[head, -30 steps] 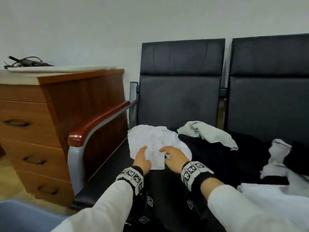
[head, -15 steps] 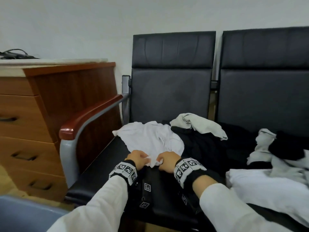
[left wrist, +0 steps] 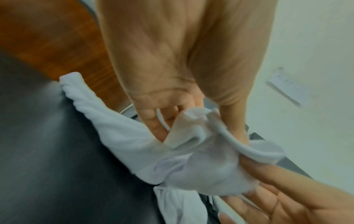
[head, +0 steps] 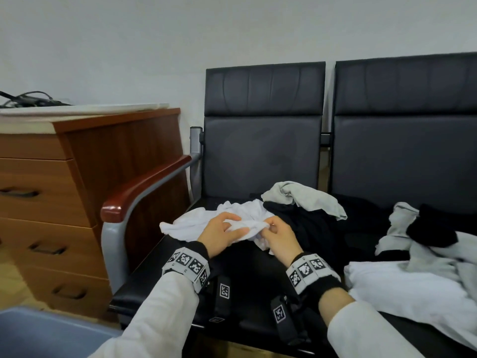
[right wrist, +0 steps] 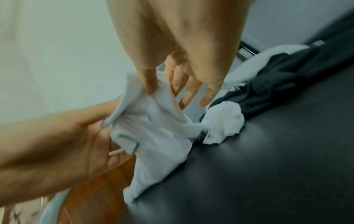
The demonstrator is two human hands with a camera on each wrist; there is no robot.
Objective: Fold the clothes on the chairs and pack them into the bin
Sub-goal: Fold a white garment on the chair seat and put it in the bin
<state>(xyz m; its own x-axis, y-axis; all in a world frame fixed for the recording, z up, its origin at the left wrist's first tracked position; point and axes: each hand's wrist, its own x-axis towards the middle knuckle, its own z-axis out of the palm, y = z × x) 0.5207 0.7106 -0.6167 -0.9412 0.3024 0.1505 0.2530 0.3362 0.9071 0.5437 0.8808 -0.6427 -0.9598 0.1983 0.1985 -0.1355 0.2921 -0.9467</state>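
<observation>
The white garment (head: pixel 206 224), flat under both palms a second ago, is now bunched and lifted off the chair seat (head: pixel 144 285), pinched between the left hand (head: pixel 219 235) and right hand (head: pixel 280 237), so folding has barely begun.

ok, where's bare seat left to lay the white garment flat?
Bare: left chair's seat front, between the armrest and the wrists. Crowded: behind the white garment, black clothes and a grey piece; right chair piled.
</observation>
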